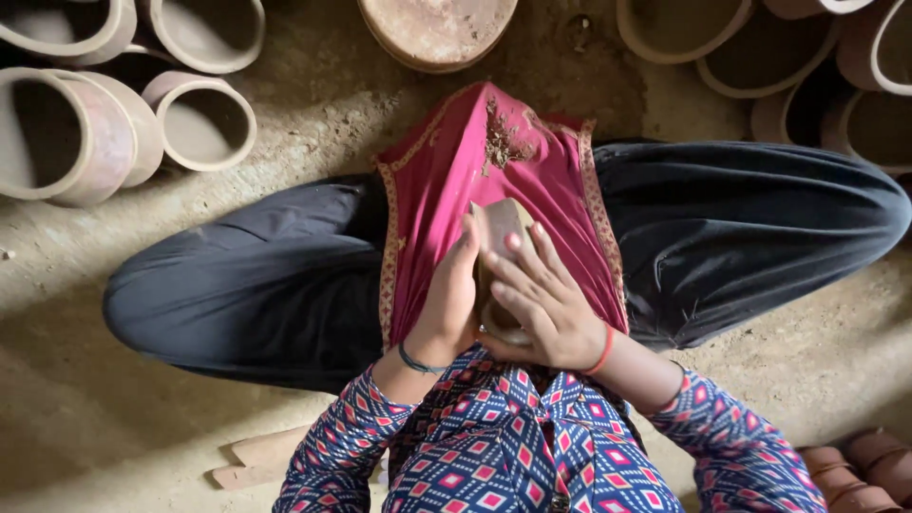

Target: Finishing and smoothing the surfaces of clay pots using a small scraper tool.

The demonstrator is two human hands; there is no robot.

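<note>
a small brown clay cup (501, 228) is grasped by both the left hand (449, 299) and the right hand (541, 309), held above the red cloth (446, 180), on which clay crumbs (501, 141) are scattered.

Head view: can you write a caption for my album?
Both hands cup a small clay pot over a red cloth.

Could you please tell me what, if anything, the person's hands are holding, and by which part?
A small brown clay pot is held over the lap: the right hand wraps its side and lower end, while the left hand grips the opposite side.
</note>
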